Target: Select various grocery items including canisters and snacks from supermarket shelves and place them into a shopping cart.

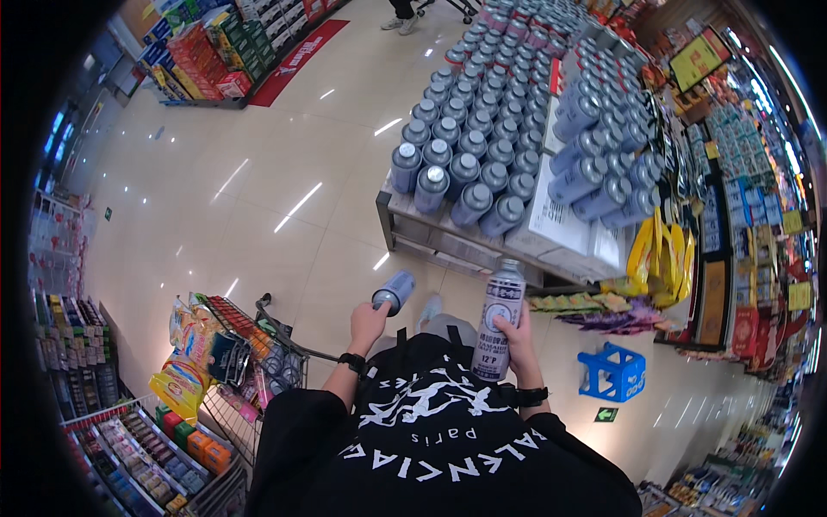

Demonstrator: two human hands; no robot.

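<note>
- The right hand (519,334) grasps a tall silver-grey cylindrical bottle with a narrowed neck and a printed label (493,343); its thumb lies across the label and the other fingers are mostly hidden behind the body.
- The left hand (369,324) has its fingers closed on a shorter-looking silver-blue cylindrical container (400,287), gripping it close to the dark round end nearest the wrist.
- Both are in the air in front of the person's torso, well apart from each other, on the near side of a low, dark-legged display desk (420,214) crowded with similar upright silver-grey bottles (465,168).
- The shiny surfaces suggest metal: likely stiff, smooth and a little slippery, fairly heavy if full, and more apt to dent than to break.
- The surest hold is probably around the middle of the straight body, as the right hand has it; the left hand's hold near one end looks less balanced.
- The right bottle's long axis runs away from the torso, neck at the far end and leaning slightly rightward, base toward the person, label facing up to the head.
- The left container's long axis slants forward and to the right, its dark end toward the person; whether its far end carries a cap cannot be told.
</note>
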